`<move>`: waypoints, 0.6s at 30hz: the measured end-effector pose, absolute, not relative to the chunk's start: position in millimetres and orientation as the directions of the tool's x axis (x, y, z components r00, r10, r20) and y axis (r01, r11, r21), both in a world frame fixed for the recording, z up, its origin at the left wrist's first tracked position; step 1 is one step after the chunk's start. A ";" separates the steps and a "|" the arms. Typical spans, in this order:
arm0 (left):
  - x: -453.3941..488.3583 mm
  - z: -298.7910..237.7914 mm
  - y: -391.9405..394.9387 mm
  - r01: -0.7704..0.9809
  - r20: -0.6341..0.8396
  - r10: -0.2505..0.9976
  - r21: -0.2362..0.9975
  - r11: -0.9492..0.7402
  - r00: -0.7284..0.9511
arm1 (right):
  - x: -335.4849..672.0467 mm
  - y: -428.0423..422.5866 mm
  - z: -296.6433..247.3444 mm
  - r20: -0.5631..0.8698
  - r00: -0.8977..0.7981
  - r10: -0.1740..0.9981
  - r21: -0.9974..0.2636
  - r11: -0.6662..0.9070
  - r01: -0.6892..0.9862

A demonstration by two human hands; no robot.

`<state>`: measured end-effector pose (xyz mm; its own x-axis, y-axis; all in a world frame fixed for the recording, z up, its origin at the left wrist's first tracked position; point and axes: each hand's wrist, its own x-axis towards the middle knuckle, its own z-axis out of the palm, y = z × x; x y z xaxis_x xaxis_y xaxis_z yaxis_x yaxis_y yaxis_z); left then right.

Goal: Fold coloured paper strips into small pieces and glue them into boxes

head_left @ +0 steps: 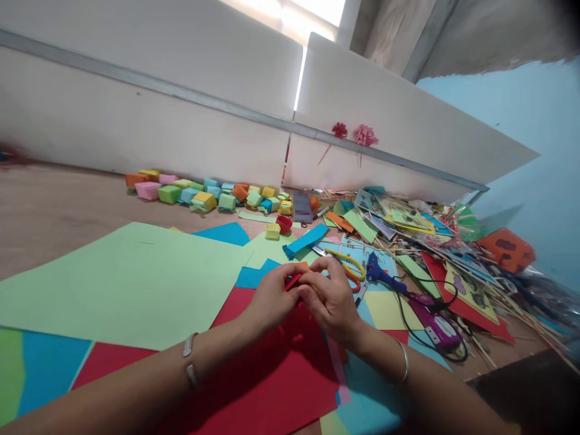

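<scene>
Both hands meet above a red sheet [290, 362] near the middle of the view. My left hand [276, 296] and my right hand [328, 296] are closed on a small folded piece of red paper [293, 280], mostly hidden by the fingers. Just beyond the hands lie scissors [351, 266] with yellow and red handles. A blue paper strip [308, 240] rests behind them. Farther back sit a small yellow paper box [272, 231] and a small red paper box [284, 224], side by side.
Several coloured paper boxes [203, 201] line the white panel. A large light green sheet [127, 278] covers the left. To the right are a blue glue gun [380, 272], a purple power strip [434, 323] with a black cord, and a heap of sticks and paper [408, 223].
</scene>
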<state>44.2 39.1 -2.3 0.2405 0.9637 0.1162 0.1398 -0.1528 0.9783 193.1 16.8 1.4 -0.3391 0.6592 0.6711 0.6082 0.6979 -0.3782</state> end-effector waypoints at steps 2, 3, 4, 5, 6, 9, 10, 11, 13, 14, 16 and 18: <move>42.7 -1.4 41.7 0.132 0.104 0.970 0.982 -0.135 0.218 | 193.5 18.0 -0.3 0.654 -0.311 0.690 -0.458 0.688 0.563; 42.0 -1.8 43.5 0.126 0.095 0.974 0.984 -0.123 0.206 | 193.9 18.9 -1.2 0.628 -0.296 0.720 -0.505 0.666 0.549; 41.4 -2.9 45.6 0.121 0.082 0.977 0.987 -0.107 0.196 | 194.5 19.9 -2.1 0.590 -0.278 0.759 -0.557 0.631 0.541; 40.9 -4.8 47.9 0.116 0.068 0.981 0.989 -0.090 0.184 | 195.5 21.0 -3.0 0.538 -0.257 0.803 -0.613 0.582 0.534; 40.5 -7.3 50.3 0.112 0.052 0.984 0.991 -0.072 0.171 | 196.6 22.3 -3.8 0.475 -0.238 0.848 -0.674 0.523 0.521; 39.8 -16.1 57.5 0.090 0.014 0.994 0.996 -0.024 0.112 | 200.4 25.8 -6.2 0.266 -0.247 0.932 -0.835 0.351 0.425; 39.5 -18.4 59.5 0.077 0.006 0.996 0.997 -0.013 0.089 | 201.2 26.4 -7.1 0.222 -0.278 0.934 -0.859 0.323 0.398; 39.1 -20.1 61.3 0.063 0.001 0.998 0.998 -0.005 0.067 | 201.6 26.6 -7.9 0.204 -0.313 0.928 -0.862 0.322 0.391; 37.9 -20.7 63.7 0.040 -0.004 0.999 0.999 0.002 0.034 | 200.9 25.8 -9.4 0.246 -0.353 0.903 -0.810 0.391 0.436; 37.3 -19.9 64.4 0.033 -0.003 1.000 0.999 0.002 0.024 | 200.1 25.0 -10.0 0.295 -0.359 0.885 -0.762 0.445 0.470; 36.0 -16.8 64.6 0.026 -0.002 1.000 1.000 0.001 0.015 | 198.6 23.6 -10.6 0.414 -0.356 0.838 -0.655 0.545 0.523; 35.1 -13.0 63.9 0.018 -0.007 1.000 1.000 0.006 0.013 | 198.4 23.3 -10.7 0.530 -0.347 0.773 -0.538 0.623 0.567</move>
<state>35.1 63.9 -13.0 0.0128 0.9999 -0.0067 0.0183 0.0065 0.9998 198.4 23.3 -10.7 -0.3473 0.7735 0.5302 0.5675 0.6235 -0.5378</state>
